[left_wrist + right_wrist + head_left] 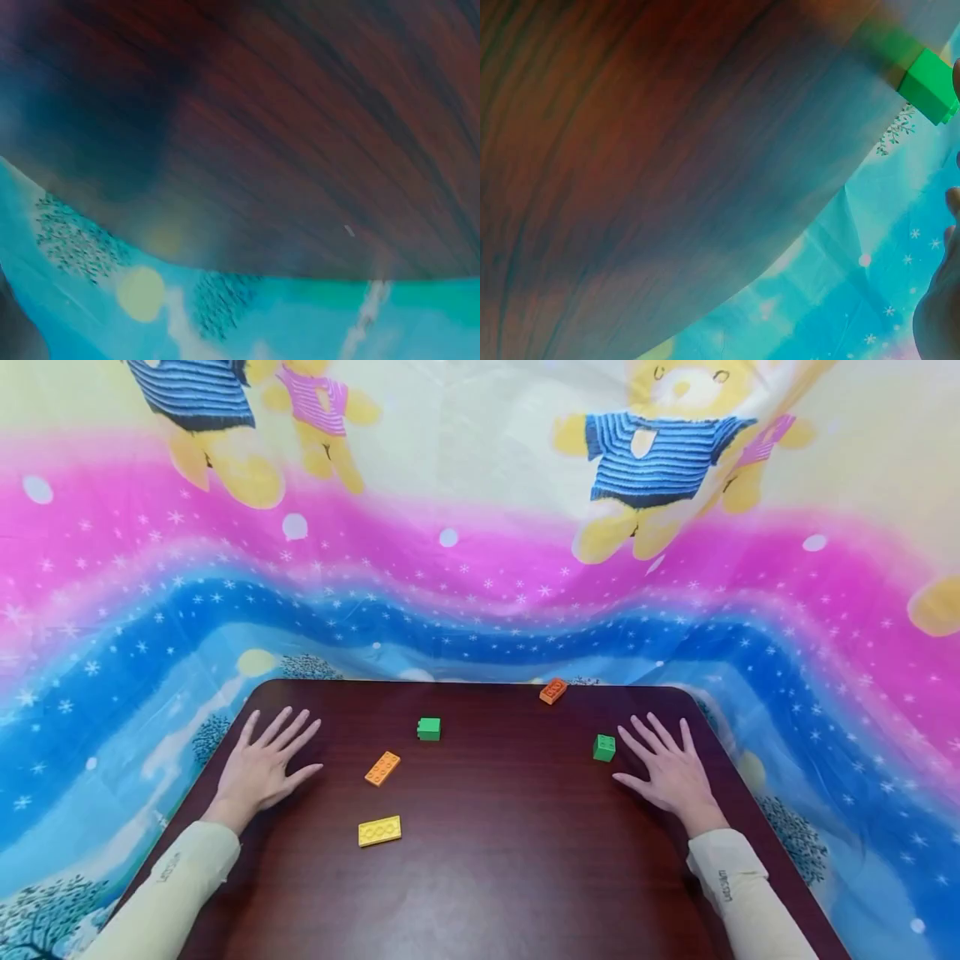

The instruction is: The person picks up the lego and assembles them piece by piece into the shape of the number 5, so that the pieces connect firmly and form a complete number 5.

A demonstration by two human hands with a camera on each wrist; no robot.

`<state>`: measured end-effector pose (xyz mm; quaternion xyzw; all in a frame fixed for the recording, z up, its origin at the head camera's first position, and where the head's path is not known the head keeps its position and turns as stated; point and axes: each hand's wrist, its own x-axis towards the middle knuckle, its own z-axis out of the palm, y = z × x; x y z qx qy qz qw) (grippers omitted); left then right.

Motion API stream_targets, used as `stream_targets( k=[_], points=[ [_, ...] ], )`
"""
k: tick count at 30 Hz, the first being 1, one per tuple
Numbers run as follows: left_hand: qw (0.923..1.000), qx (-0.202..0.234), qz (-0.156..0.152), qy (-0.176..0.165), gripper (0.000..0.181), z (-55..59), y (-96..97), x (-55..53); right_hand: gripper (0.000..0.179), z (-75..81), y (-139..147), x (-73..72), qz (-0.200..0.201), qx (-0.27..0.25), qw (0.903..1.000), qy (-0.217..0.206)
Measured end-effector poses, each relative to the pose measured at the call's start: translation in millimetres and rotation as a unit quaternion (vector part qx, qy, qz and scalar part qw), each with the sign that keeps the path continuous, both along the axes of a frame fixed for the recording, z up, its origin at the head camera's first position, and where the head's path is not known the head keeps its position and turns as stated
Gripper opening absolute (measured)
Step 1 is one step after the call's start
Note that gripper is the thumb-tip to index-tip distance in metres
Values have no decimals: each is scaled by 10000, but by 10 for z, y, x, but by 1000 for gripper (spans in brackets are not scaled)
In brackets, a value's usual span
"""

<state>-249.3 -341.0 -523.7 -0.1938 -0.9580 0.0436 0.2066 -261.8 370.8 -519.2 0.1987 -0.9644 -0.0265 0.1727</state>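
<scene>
Fingers spread, my left hand rests palm down near the left edge of the dark wooden table. My right hand lies the same way on the right side, holding nothing. A green toy brick with studs on top sits just left of its fingertips; the right wrist view shows this green brick too. Closest to my left hand is an orange flat brick. Beyond that stands another green brick, tipped on its side. Nearer to me lies a yellow flat brick.
At the table's far edge lies a red-orange brick. A patterned cloth with bears and snowflakes hangs behind the table and surrounds its sides. In the left wrist view the tabletop meets the blue cloth along a curved edge.
</scene>
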Motion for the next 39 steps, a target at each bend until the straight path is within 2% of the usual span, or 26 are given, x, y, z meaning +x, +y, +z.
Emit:
stream_targets(
  k=[6, 12, 15, 19, 25, 34, 39],
  points=[
    [9973, 629, 178, -341, 73, -10, 294, 100, 85, 12, -86, -16, -173, -374, 9984, -386],
    [9896, 1098, 42, -928, 66, 6, 576, 237, 82, 14, -156, -38, -425, -745, 9928, -840],
    [9801, 1461, -56, -1345, 64, 24, 722, 336, 80, 6, -177, -48, -534, -882, 9896, -1005],
    [9626, 1883, -177, -1941, 62, 45, 889, 465, 78, -5, -209, -68, -599, -1102, 9859, -1109],
    [9399, 2264, -473, -2514, 60, 34, 1017, 608, 76, -19, -274, -119, -569, -1306, 9823, -1220],
    [9166, 2272, -896, -3165, 60, 7, 1087, 734, 70, -40, -339, -186, -581, -1393, 9791, -1366],
    [9142, 2210, -1012, -3243, 66, -12, 1111, 763, 63, -78, -362, -223, -621, -1446, 9781, -1364]
  ],
)
